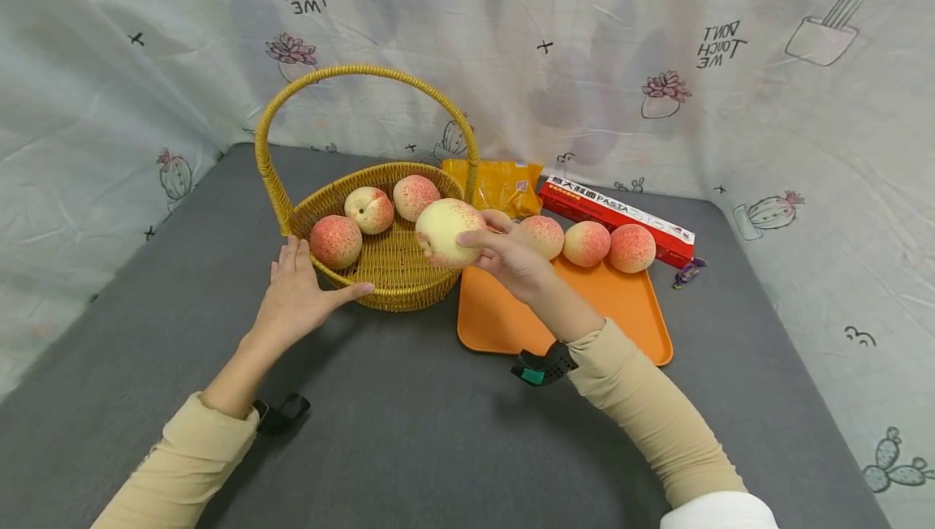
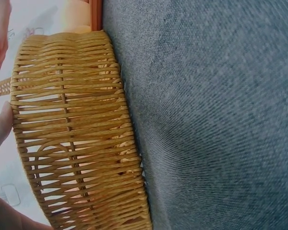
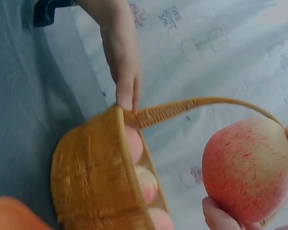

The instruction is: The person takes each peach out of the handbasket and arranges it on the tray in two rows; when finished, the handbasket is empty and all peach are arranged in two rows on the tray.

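Observation:
My right hand (image 1: pixel 511 257) holds a pale yellow peach (image 1: pixel 447 233) with a pink blush, raised over the right side of a woven basket (image 1: pixel 394 302). The right wrist view shows fingertips pressing the sides of this peach (image 3: pixel 249 170). At the basket's left front rim rests my left hand (image 1: pixel 295 294), fingers extended and thumb spread along the edge. Inside the basket lie three peaches: a redder one (image 1: pixel 336 242) at the left, a paler one (image 1: pixel 368 210) behind it, and a pink one (image 1: pixel 416 197) at the back.
An orange tray (image 1: pixel 485 318) sits right of the basket, with several peaches (image 1: pixel 587 243) along its far side. Behind it lie a yellow packet (image 1: pixel 504 187) and a red pasta box (image 1: pixel 617 217). A purple-wrapped candy (image 1: pixel 689 272) is beside the box. The basket's tall handle (image 1: pixel 365 70) arches above it.

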Available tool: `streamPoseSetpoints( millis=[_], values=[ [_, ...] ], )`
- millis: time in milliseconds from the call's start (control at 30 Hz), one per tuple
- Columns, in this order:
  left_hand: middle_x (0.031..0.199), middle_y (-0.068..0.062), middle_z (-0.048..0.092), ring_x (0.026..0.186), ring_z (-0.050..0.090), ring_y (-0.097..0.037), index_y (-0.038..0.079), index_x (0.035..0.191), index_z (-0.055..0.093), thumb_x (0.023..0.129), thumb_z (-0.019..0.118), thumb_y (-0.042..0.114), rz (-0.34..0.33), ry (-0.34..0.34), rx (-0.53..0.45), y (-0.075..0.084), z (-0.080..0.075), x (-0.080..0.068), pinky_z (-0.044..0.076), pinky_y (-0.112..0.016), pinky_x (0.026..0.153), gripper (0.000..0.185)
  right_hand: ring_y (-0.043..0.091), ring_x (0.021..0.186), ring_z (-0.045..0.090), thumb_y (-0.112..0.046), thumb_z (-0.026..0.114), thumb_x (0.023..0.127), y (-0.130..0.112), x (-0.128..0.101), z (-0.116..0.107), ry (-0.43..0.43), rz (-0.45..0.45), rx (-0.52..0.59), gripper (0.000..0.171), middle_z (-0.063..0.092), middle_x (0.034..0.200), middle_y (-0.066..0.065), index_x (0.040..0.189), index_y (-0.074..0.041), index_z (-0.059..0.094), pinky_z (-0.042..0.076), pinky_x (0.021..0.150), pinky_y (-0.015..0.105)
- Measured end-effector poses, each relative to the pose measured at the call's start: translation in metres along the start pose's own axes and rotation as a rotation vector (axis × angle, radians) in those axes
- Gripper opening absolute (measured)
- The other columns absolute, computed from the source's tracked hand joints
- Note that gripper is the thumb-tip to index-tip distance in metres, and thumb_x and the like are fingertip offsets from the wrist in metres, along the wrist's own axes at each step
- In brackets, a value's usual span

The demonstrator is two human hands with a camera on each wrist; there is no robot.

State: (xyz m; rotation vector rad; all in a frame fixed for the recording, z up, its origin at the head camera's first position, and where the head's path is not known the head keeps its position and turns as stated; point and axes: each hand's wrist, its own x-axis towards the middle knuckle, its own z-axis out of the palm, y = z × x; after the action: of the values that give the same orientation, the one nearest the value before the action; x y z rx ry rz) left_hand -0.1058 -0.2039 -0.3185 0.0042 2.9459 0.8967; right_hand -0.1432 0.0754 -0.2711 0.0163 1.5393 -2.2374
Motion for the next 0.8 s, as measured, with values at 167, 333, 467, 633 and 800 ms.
streamPoseSetpoints(
  millis=[167,333,467,633,800],
  values=[
    [0.153,-0.038,-0.007,0.142,-0.002,-0.052,-0.018,0.147,0.002,0.080,0.070,0.061,-0.009,-0.004,-0.001,-0.001,0.001,-0.001,0.004,-0.063,0.113,0.124,0.021,0.107,0.054,0.003,0.058,0.084,-0.003,-0.011,-0.029,0.052,-0.016,-0.009,0.069,0.044,0.136,0.014,0.147,0.002,0.032,0.052,0.085,0.025],
    [0.153,-0.038,-0.008,0.142,-0.002,-0.052,-0.018,0.147,0.002,0.080,0.070,0.062,-0.012,-0.007,0.000,0.000,0.001,-0.001,0.005,-0.063,0.113,0.125,0.018,0.098,0.056,0.005,0.059,0.084,-0.001,-0.017,-0.054,0.098,-0.038,-0.026,0.045,0.050,0.120,0.008,0.128,-0.002,0.050,0.052,0.083,0.023],
    [0.153,-0.038,-0.008,0.142,-0.002,-0.051,-0.018,0.147,0.002,0.080,0.070,0.061,-0.003,-0.002,-0.002,0.000,0.001,0.000,0.003,-0.062,0.113,0.124,0.018,0.103,0.054,0.007,0.057,0.086,-0.002,-0.019,-0.066,0.141,-0.018,-0.030,0.056,0.046,0.127,0.011,0.139,-0.001,0.042,0.052,0.084,0.022],
    [0.153,-0.038,-0.007,0.142,-0.002,-0.051,-0.018,0.147,0.002,0.080,0.070,0.061,-0.005,-0.001,0.000,0.001,0.000,0.000,0.003,-0.061,0.114,0.124,0.016,0.103,0.057,0.011,0.060,0.085,0.003,-0.016,-0.074,0.162,-0.026,-0.121,0.067,0.049,0.130,0.014,0.147,0.002,0.036,0.052,0.085,0.022],
    [0.153,-0.038,-0.008,0.142,-0.002,-0.051,-0.018,0.147,0.002,0.080,0.070,0.061,-0.012,-0.007,0.001,0.001,0.000,0.000,0.003,-0.062,0.113,0.124,0.017,0.103,0.060,0.009,0.075,0.076,0.016,-0.013,-0.074,0.205,-0.119,-0.424,0.067,0.060,0.125,0.013,0.138,-0.001,0.050,0.051,0.087,0.026]
  ],
)
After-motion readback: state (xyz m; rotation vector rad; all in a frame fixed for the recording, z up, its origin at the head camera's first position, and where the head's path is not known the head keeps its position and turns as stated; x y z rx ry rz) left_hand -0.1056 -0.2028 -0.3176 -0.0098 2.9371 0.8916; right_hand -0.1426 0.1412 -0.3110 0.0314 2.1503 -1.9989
